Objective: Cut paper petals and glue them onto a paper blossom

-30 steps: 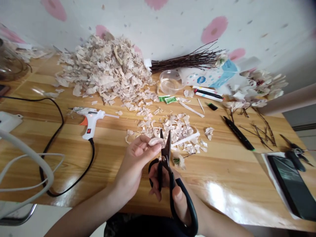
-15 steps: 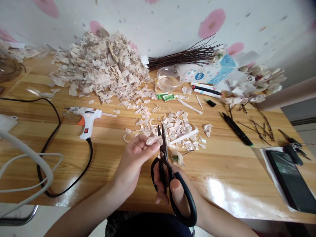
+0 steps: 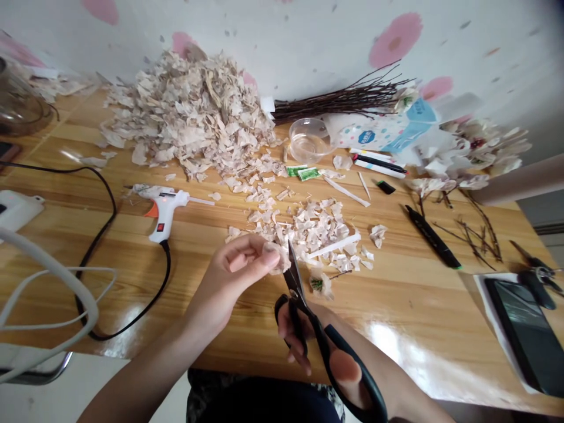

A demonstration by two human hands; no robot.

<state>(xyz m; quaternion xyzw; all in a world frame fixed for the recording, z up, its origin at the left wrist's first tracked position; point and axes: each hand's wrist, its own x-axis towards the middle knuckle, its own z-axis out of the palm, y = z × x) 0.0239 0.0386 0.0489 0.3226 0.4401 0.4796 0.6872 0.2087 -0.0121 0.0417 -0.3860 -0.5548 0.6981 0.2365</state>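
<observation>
Between the thumb and fingers of my left hand is pinched a pale dried petal. My right hand grips black-handled scissors through their loops, thumb in the near one. The blades stand partly apart beside the petal's right edge; whether they touch it I cannot tell. Just beyond the blades lies a scatter of trimmed petal pieces. A small pale flower with a green centre on a short twig rests right of the scissors.
A big heap of dried petals leans toward the wall. The glue gun lies left with its black cord. Behind are a plastic bowl and bundled twigs. Rightward are a black marker and a phone.
The scissor handles have spread wider and the right thumb has moved down and right. My left hand has turned the petal slightly. The whole view has shifted a little.
</observation>
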